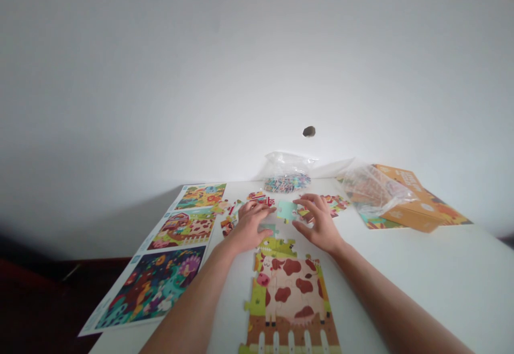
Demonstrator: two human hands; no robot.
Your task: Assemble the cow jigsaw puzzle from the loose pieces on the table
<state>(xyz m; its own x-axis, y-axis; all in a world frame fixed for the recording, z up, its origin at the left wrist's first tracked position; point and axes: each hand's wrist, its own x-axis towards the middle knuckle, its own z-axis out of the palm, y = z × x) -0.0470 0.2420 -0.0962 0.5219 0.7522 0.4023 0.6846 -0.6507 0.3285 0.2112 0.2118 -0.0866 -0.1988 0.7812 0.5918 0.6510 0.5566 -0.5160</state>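
A part-built cow puzzle [289, 295] lies on the white table [421, 273] in front of me. My left hand [251, 225] rests just beyond its top edge, fingers bent over loose pieces. My right hand [319, 223] sits opposite, fingers curled. Between the two hands is a light teal puzzle piece [286, 210], pinched by fingertips from both sides. Loose puzzle pieces [231, 217] lie scattered just past the hands.
Three picture sheets [182, 228] lie in a row along the table's left edge. A clear bag of small pieces [287, 174] stands at the back by the wall. An orange box [421, 204] with a crumpled plastic bag [373, 188] sits at the right.
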